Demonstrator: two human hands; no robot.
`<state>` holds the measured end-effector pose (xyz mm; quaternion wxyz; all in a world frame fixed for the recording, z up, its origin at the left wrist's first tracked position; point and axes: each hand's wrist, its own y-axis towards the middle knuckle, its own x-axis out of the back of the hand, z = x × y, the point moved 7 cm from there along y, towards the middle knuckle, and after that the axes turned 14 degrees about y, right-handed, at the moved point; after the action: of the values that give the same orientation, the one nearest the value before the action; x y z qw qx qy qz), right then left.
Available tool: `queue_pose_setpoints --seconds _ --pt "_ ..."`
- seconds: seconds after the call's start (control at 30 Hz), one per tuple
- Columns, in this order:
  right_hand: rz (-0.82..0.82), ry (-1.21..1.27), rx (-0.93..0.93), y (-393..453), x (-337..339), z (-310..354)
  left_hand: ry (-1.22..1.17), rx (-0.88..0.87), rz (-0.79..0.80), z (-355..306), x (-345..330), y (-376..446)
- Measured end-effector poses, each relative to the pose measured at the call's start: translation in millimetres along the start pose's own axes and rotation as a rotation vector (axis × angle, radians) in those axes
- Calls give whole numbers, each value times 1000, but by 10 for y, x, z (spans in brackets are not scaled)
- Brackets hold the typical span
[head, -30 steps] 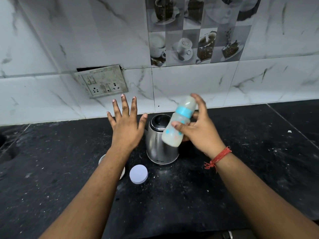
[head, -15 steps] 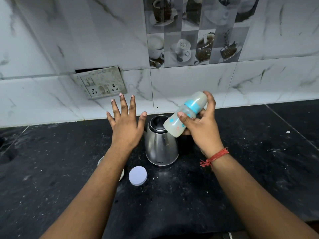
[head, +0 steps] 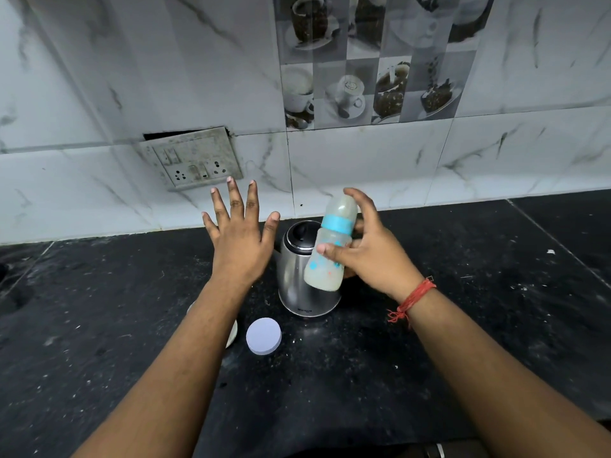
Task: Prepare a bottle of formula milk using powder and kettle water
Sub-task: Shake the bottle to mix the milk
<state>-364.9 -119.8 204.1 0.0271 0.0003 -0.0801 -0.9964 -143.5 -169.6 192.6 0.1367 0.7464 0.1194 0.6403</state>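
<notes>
A cloudy plastic baby bottle w/ a blue collar ring [head: 330,246] is gripped by the right hand [head: 373,252], thumb across its front & fingers curled behind, held off the black stone counter [head: 463,342] and tilted slightly, cap end up, in front of the stainless steel kettle w/ black lid [head: 297,276]. The left hand [head: 239,242] is held flat w/ fingers spread, nothing in it, just left of the kettle. A round pale lilac lid [head: 263,336] lies flat on the counter nr the kettle's base, beside a white round container [head: 233,333] mostly hidden under the left forearm.
</notes>
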Motion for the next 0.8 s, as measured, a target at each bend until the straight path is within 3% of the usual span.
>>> queue_pose_setpoints --seconds 0.13,0.3,0.47,0.6,0.73,0.8 --pt "-249 262 39 43 181 41 -3 -2 3 0 -3 -13" --pt "-56 17 25 31 26 52 -2 1 4 3 6 -7" --pt "-283 248 59 59 233 111 -3 -3 8 11 3 -12" --pt "-67 25 3 -14 -2 41 -5 -2 10 -4 -2 -9" --pt "-293 245 42 -27 174 79 -9 -2 9 9 -4 3" --pt "-290 244 38 -33 180 75 -4 -3 7 19 -2 5"
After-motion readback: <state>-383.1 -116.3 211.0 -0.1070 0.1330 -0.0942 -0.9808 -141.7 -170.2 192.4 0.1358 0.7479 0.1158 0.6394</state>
